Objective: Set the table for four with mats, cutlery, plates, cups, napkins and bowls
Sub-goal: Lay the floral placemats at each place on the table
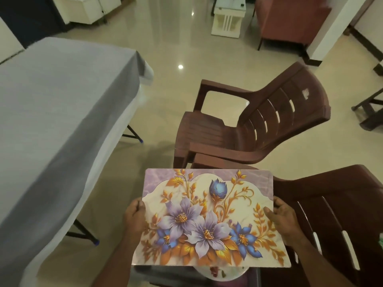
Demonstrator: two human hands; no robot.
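Observation:
I hold a rectangular place mat (209,220) printed with purple and blue flowers and gold leaves, flat and face up in front of me. My left hand (134,216) grips its left edge and my right hand (284,216) grips its right edge. The mat hangs over a brown chair, apart from the table (51,112), which stands to my left under a grey cloth with nothing on its visible top. Under the mat's near edge peeks the rim of a white plate (221,273) with a floral print.
Two brown plastic armchairs stand on the right, one (248,125) ahead and one (331,214) close by. The table's black folding legs (83,230) stick out onto the glossy cream floor. A white stand (228,19) and a red sofa (290,19) sit far back.

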